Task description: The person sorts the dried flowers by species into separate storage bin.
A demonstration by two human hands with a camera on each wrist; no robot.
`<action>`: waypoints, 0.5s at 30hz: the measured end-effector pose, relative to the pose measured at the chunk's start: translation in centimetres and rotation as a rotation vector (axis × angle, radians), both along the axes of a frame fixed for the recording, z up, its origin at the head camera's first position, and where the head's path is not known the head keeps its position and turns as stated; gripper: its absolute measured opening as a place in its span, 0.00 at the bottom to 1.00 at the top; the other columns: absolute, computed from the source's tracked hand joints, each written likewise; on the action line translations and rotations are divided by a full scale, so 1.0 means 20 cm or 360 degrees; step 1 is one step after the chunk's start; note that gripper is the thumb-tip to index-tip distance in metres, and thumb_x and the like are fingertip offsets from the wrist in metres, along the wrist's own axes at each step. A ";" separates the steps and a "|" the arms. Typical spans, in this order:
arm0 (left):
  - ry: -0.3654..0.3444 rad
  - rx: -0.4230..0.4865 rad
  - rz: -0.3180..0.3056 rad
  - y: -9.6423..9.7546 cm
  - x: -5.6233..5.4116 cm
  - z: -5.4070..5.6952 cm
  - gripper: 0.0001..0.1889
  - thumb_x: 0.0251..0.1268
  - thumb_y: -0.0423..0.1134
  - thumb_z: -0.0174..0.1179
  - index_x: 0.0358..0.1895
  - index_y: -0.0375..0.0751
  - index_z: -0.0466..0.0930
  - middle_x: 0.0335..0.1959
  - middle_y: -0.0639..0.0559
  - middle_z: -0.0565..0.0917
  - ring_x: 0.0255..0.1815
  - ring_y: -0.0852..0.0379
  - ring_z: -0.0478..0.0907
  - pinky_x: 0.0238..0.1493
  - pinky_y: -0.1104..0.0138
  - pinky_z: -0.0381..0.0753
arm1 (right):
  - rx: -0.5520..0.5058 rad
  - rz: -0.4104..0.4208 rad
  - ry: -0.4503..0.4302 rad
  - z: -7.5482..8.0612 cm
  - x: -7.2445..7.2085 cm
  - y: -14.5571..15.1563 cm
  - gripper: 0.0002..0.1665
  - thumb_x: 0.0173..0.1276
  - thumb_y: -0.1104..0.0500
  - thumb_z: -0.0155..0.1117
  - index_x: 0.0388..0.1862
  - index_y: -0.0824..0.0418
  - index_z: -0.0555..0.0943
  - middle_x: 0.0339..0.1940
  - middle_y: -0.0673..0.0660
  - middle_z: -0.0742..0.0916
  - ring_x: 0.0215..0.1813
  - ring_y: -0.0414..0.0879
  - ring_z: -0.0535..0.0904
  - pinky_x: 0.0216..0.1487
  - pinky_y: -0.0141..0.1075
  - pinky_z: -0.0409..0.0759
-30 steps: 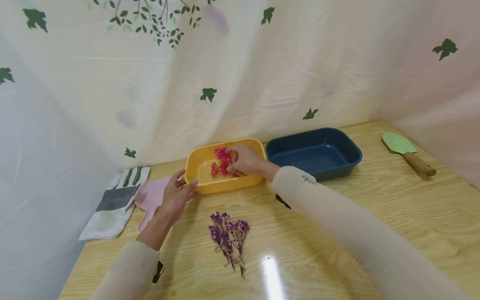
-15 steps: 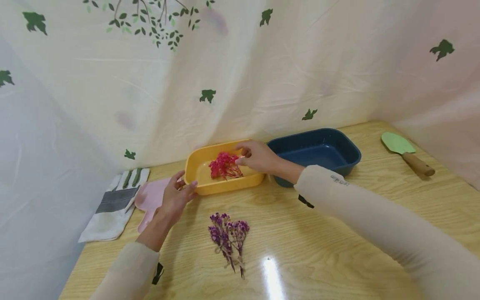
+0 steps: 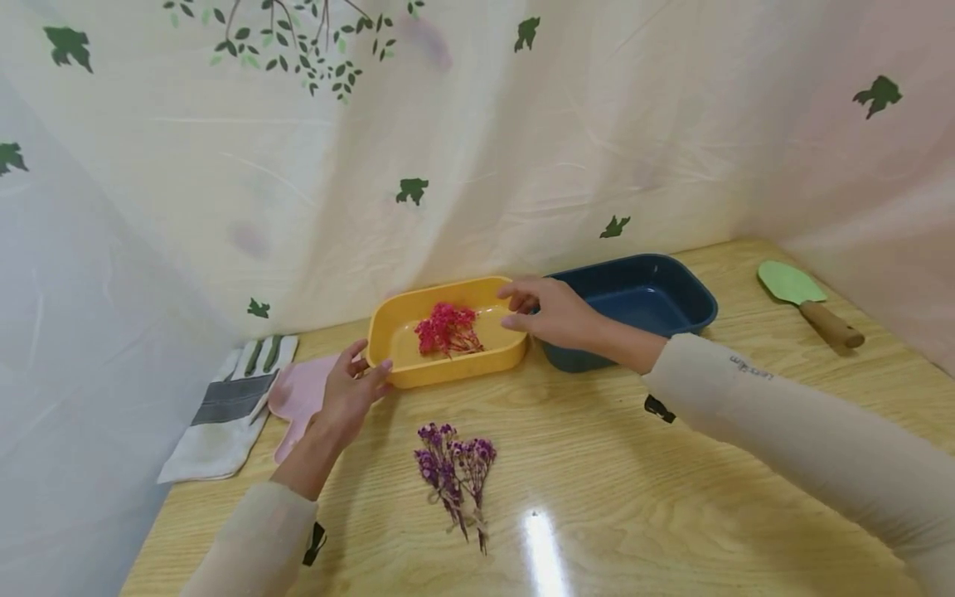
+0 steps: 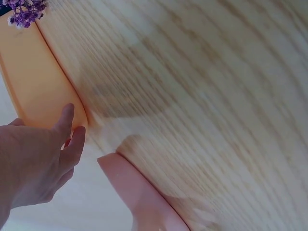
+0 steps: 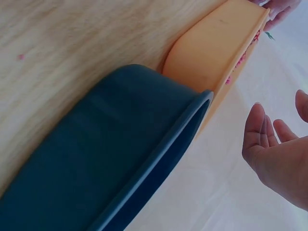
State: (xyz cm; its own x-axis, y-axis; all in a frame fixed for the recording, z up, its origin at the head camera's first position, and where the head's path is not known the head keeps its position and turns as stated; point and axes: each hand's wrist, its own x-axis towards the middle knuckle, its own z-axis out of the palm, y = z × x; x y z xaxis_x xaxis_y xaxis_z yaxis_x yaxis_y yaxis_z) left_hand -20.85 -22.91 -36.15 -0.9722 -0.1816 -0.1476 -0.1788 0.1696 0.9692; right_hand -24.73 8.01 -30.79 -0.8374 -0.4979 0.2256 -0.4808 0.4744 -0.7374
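A yellow rectangular tray (image 3: pixel 455 371) stands near the back, with a small bunch of pink dried flowers (image 3: pixel 448 329) lying inside. At its left end my left hand (image 3: pixel 349 396) holds the corner, thumb on the front wall and fingers round the side. Over the tray's right end hovers my right hand (image 3: pixel 555 311), fingers loosely bent and holding nothing; it overlaps a dark blue tray (image 3: pixel 634 303) in the head view. In the right wrist view the right hand (image 5: pixel 276 149) shows parted fingers and thumb. Two tied bunches of purple dried flowers (image 3: pixel 455 477) lie in front.
A pink flat tool (image 3: pixel 302 394) with a handle lies left of the yellow tray, beside folded white-and-grey fabric (image 3: pixel 231 406). At the far right is a green trowel (image 3: pixel 791 283) with a wooden handle. A hanging cloth (image 3: pixel 477 232) closes off the table's back.
My right hand let go of the pink flowers in the yellow tray and drew back to the right, toward the blue tray. The left hand stayed at the tray's corner.
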 end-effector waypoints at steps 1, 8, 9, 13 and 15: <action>-0.0001 0.0002 -0.0004 0.00 0.00 0.00 0.36 0.70 0.34 0.56 0.76 0.43 0.47 0.64 0.33 0.62 0.60 0.42 0.71 0.59 0.56 0.76 | 0.0002 0.0004 0.0001 0.00 0.01 0.02 0.24 0.69 0.59 0.63 0.63 0.63 0.74 0.49 0.60 0.83 0.50 0.52 0.78 0.50 0.46 0.79; 0.0045 0.0041 0.0019 -0.01 0.01 0.00 0.36 0.71 0.35 0.56 0.76 0.39 0.47 0.67 0.32 0.60 0.62 0.42 0.68 0.60 0.56 0.75 | -0.0036 -0.0014 -0.0042 -0.01 0.04 0.11 0.25 0.68 0.58 0.64 0.63 0.61 0.75 0.45 0.57 0.83 0.48 0.50 0.77 0.50 0.45 0.79; 0.0064 0.0020 0.0025 -0.02 0.02 0.01 0.36 0.71 0.35 0.55 0.76 0.38 0.47 0.67 0.32 0.60 0.62 0.42 0.67 0.60 0.55 0.75 | -0.0049 -0.0017 -0.0060 -0.01 0.04 0.12 0.25 0.68 0.58 0.64 0.63 0.61 0.75 0.45 0.57 0.83 0.48 0.50 0.77 0.49 0.44 0.79; 0.0166 -0.0098 0.0059 -0.03 0.05 0.03 0.35 0.71 0.36 0.56 0.75 0.37 0.49 0.68 0.31 0.61 0.66 0.42 0.64 0.62 0.54 0.74 | -0.0059 -0.0039 -0.0121 0.00 0.05 0.17 0.25 0.68 0.56 0.64 0.63 0.60 0.75 0.45 0.56 0.83 0.48 0.49 0.77 0.46 0.42 0.80; 0.0212 -0.0216 0.0075 -0.03 0.07 0.05 0.34 0.71 0.38 0.56 0.75 0.38 0.51 0.69 0.33 0.62 0.67 0.42 0.64 0.63 0.54 0.73 | -0.0051 -0.0053 -0.0140 0.01 0.06 0.19 0.25 0.68 0.56 0.64 0.62 0.60 0.75 0.45 0.56 0.83 0.48 0.49 0.77 0.45 0.41 0.80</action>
State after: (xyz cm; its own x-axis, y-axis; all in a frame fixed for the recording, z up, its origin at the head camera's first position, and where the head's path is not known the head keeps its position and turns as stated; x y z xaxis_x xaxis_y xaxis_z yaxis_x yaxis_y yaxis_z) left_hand -19.38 -23.49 -35.24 -0.9714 -0.2370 0.0106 -0.0616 0.2949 0.9535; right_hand -23.55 11.76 -30.67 -0.8707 -0.4629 0.1661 -0.3979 0.4647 -0.7911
